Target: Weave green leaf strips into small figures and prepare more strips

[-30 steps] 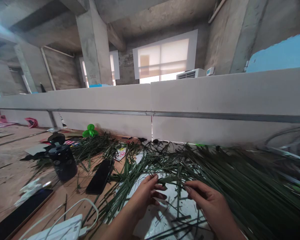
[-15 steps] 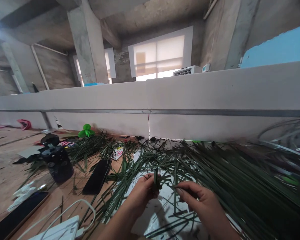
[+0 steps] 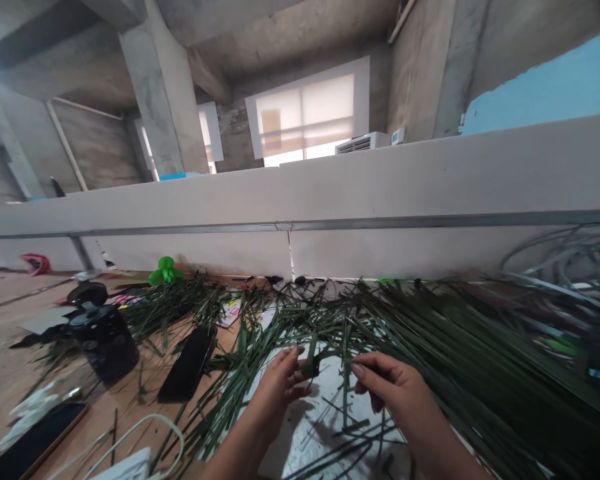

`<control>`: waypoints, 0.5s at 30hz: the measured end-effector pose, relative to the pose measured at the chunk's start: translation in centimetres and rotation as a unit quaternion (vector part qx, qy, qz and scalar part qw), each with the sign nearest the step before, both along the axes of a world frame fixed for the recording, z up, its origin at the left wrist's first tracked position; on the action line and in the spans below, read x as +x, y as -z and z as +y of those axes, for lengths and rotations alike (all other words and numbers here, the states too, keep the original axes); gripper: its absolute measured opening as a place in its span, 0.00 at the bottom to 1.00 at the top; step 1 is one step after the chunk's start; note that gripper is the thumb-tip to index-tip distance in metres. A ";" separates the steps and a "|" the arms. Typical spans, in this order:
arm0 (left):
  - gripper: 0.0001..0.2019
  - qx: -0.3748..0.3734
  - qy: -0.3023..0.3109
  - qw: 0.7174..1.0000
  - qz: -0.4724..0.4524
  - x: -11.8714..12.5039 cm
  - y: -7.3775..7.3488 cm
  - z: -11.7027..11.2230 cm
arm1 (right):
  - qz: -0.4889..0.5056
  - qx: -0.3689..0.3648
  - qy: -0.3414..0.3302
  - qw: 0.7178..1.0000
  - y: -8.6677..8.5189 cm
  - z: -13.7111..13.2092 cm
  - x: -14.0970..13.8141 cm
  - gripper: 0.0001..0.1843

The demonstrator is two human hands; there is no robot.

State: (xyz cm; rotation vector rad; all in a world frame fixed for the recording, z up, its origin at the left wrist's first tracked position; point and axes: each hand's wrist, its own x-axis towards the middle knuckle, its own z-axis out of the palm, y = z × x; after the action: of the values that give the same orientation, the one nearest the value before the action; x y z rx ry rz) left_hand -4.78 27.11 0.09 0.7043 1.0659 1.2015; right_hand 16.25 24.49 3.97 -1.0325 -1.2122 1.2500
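Note:
My left hand [image 3: 279, 381] is around a small folded piece of green leaf strips [image 3: 311, 364], its fingers loosely curled. Thumb and forefinger of my right hand [image 3: 391, 381] are pinched together at a thin green leaf strip [image 3: 347, 393], just right of that folded piece. A narrow strip end arches from the folded piece toward my right fingertips. Beneath both hands is a white work surface [image 3: 293, 437] with cut strips scattered over it. My fingers partly hide the folded piece.
Long green leaves [image 3: 460, 353] are heaped on the right, with loose strips [image 3: 220, 400] on the left. Further left are a black phone [image 3: 189, 363], a dark bottle [image 3: 104, 340], another phone [image 3: 37, 440] and a white cable [image 3: 153, 419]. A white partition [image 3: 380, 250] stands behind.
My left fingers have loosened and spread somewhat around the folded piece. My right hand keeps its pinch in nearly the same place. The camera view has turned and tilted slightly.

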 end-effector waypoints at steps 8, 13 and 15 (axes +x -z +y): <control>0.26 -0.002 0.010 0.997 0.071 1.4 -0.1 -0.6 | 0.106 -0.016 0.055 0.993 0.5 1.3 0.5 0.21; 0.28 0.077 0.076 0.990 0.089 4.7 -1.1 -2.2 | 0.101 -0.018 0.041 0.994 1.0 0.9 -0.2 0.21; 0.28 0.094 0.063 0.989 0.091 5.6 -1.6 -2.5 | 0.088 -0.019 0.032 0.995 1.1 0.7 -0.5 0.21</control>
State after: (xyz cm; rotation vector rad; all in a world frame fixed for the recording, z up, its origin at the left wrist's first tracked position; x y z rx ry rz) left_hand 0.86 24.66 1.68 1.0293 1.0483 1.1534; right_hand 15.72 25.17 2.91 -0.9594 -1.0163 1.2899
